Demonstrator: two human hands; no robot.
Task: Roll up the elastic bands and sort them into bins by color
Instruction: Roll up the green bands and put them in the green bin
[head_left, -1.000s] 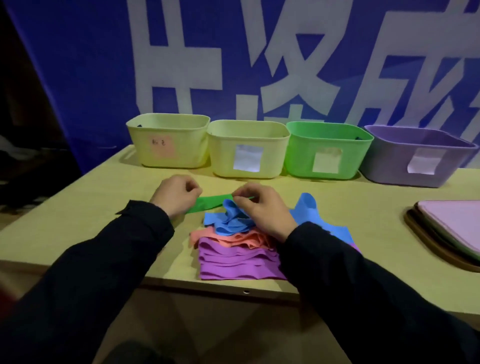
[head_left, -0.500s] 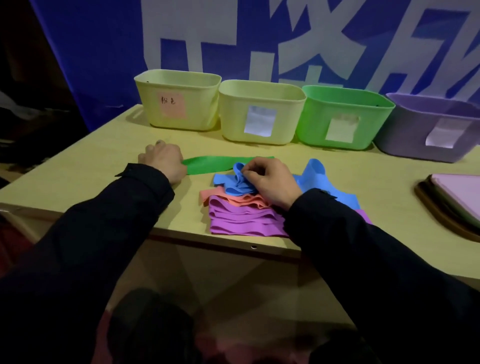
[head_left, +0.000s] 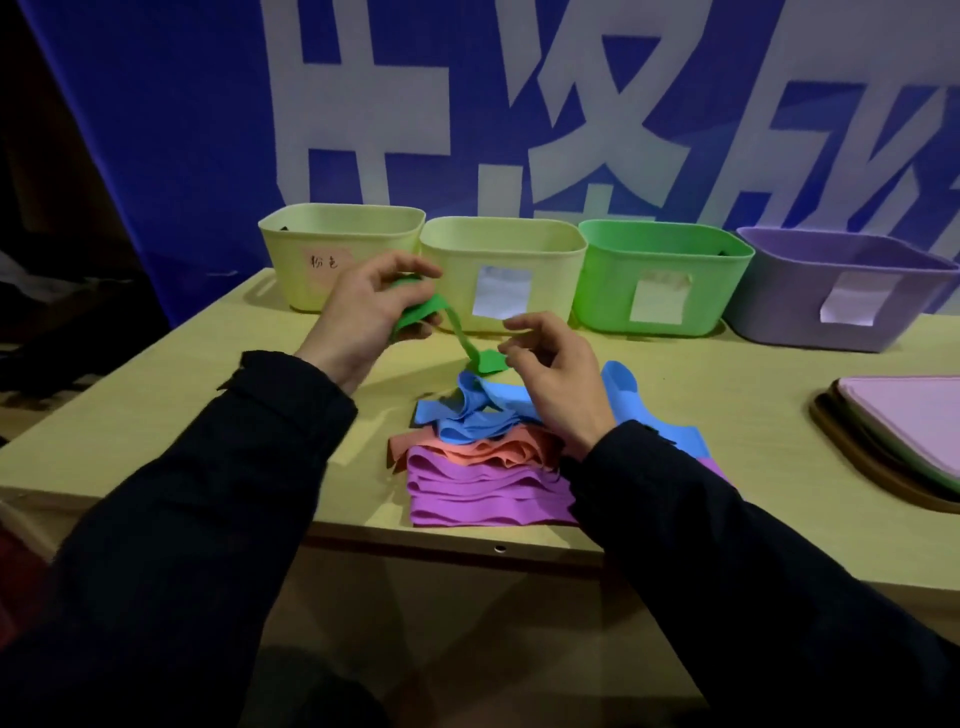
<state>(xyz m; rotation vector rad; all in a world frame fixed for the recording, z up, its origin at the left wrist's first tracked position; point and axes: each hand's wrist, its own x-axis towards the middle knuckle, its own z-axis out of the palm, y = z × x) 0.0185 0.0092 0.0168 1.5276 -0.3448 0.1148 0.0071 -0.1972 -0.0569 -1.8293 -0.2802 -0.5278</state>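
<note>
Blue banner with white characters behind; a pale wooden desk (head_left: 156, 415) carries four bins along the back edge. Green elastic band (head_left: 457, 332) is held raised over the desk: the upper end is bunched in the left hand (head_left: 363, 312), fingers curled round it, and the strip runs down and to the right, long axis slanted toward the right hand (head_left: 550, 374). The free lower end sits just beside the right fingers (head_left: 511, 348), which are loosely curled and narrow; whether the tail is actually pinched cannot be told. The roll is judged barely started, most of the strip being loose. Next move likely turns on the tail being fed by the right hand toward the left-hand bundle. The green bin (head_left: 660, 280) lies back-right, nearer the right hand; the left hand hovers in front of the two yellow bins (head_left: 498, 244). Blue (head_left: 467, 415), orange (head_left: 467, 449) and purple (head_left: 483, 493) bands lie piled on the desk under the right wrist, unrolled. The purple bin (head_left: 831, 291) sits far right.
</note>
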